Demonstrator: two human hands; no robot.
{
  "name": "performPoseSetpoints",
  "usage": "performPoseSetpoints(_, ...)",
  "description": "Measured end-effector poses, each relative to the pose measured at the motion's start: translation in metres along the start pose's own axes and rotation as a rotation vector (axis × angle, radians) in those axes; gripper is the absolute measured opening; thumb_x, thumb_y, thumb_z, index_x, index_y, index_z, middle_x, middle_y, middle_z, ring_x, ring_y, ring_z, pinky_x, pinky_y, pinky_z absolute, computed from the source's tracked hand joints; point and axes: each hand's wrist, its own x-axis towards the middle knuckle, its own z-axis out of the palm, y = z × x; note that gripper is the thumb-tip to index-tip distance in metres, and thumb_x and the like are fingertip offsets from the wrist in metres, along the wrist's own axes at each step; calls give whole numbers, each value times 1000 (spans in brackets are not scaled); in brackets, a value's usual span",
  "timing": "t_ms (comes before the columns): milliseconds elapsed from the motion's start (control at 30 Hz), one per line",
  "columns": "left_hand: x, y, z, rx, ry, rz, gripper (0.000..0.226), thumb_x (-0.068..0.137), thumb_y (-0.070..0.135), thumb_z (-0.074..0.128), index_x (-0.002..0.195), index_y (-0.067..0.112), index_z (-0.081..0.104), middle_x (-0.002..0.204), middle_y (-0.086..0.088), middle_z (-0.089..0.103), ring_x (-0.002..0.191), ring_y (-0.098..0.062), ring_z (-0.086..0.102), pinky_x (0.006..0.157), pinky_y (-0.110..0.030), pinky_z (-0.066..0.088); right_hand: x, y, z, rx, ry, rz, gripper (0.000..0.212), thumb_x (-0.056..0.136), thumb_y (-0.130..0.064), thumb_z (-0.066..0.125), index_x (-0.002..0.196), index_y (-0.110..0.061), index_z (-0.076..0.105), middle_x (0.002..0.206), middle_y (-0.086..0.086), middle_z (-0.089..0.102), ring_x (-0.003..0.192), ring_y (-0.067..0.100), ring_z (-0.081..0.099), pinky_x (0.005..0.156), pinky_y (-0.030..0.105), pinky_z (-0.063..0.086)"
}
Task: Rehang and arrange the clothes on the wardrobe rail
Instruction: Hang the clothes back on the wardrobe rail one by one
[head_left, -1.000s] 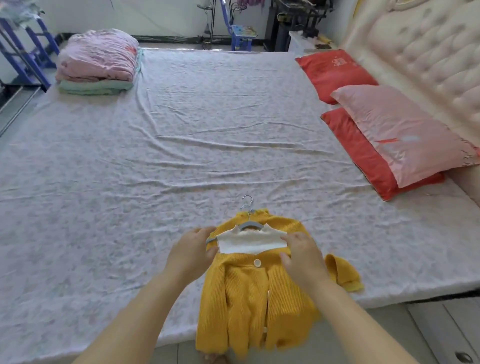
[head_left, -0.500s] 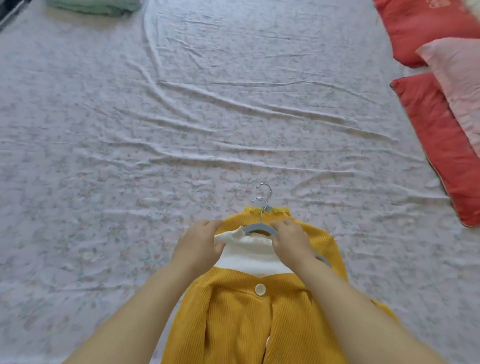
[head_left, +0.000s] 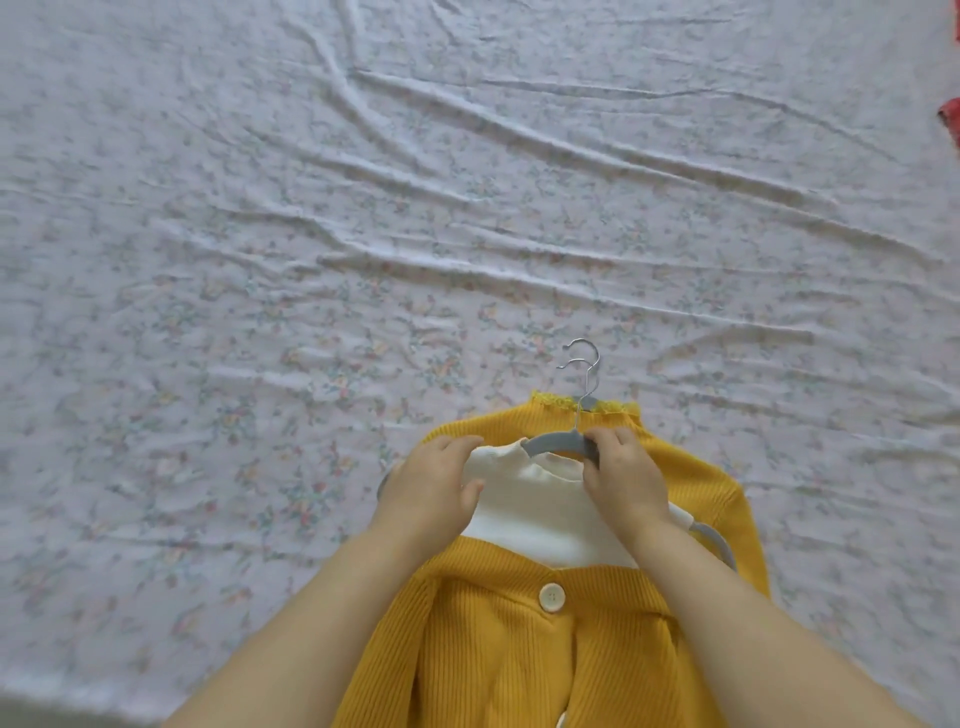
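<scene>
Cardigan (head_left: 519, 649) is laid at the near edge of the bed (head_left: 363, 234) for support; hanger (head_left: 558, 443) is pinched by the right hand (head_left: 626, 480), top (head_left: 535, 499) gripped by the left hand (head_left: 428, 486), probably for fitting.

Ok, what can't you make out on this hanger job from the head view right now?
All head view.
- Yellow cardigan: hem cut off by the bottom edge.
- Grey hanger: left arm hidden inside the white top, under the left hand; right hand covers the other.
- Second hanger: nearly all under the cardigan.
- Wardrobe rail: out of frame.
</scene>
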Motion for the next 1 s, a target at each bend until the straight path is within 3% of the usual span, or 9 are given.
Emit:
performPoseSetpoints(133,-16,27,-16,-14,101,99,50,93,31,48,141,23,33,140,4,39,130,-15,34,106,-33,32,-30,-21,-43,126,122,-179,21,77,-4,63,98,-8,61,93,12,56,75,28,58,59,37,51)
performPoseSetpoints(233,-33,51,-27,20,153,177,52,92,37,48,141,29,32,138,8,41,130,-11,32,110,-32,21,-63,-48,-80,137,259,-302,22,76,-13,54,98,-18,54,87,3,59,79,12,51,68,23,46)
performPoseSetpoints(333,-61,63,-39,-29,151,186,44,91,40,47,134,35,41,123,12,54,121,-9,43,110,-43,22,-101,-76,-118,182,321,-305,23,79,-18,53,101,-21,53,90,-3,58,82,7,50,73,18,43)
performPoseSetpoints(433,-95,66,-60,-206,285,235,35,78,40,46,109,36,62,90,11,70,88,-14,63,84,-39,47,-128,-99,-150,203,344,-335,24,79,-23,47,103,-26,52,94,-13,50,82,5,49,71,14,41)
performPoseSetpoints(500,-118,67,-78,-209,354,272,36,73,40,47,108,37,57,82,16,69,77,-4,60,70,-23,44,-143,-112,-166,209,354,-362,26,78,-25,49,103,-29,52,95,-15,48,82,5,50,69,12,40)
performPoseSetpoints(600,-159,70,-103,-212,427,286,39,68,41,50,108,39,52,79,21,67,73,1,56,61,-17,41,-165,-131,-188,236,346,-418,28,76,-29,52,104,-31,54,96,-15,50,81,3,51,70,9,40)
performPoseSetpoints(867,-258,43,-139,-337,663,10,41,61,54,47,101,63,45,74,27,66,80,0,60,66,-15,44,-196,-197,-224,140,118,-624,43,72,-34,45,112,-46,49,85,-12,44,54,5,47,42,10,33)
performPoseSetpoints(933,-289,36,-152,-338,763,-38,42,63,50,54,103,59,47,68,36,59,76,1,60,66,-17,46,-203,-222,-232,84,7,-688,30,88,-54,27,113,-59,42,87,-18,48,65,1,50,54,11,41)
performPoseSetpoints(1000,-321,26,-165,-328,880,-88,40,66,50,53,107,53,51,76,38,58,74,5,58,69,-18,44,-212,-247,-233,117,-176,-767,66,71,-83,-12,115,-65,34,95,-25,51,80,-5,50,72,18,45)
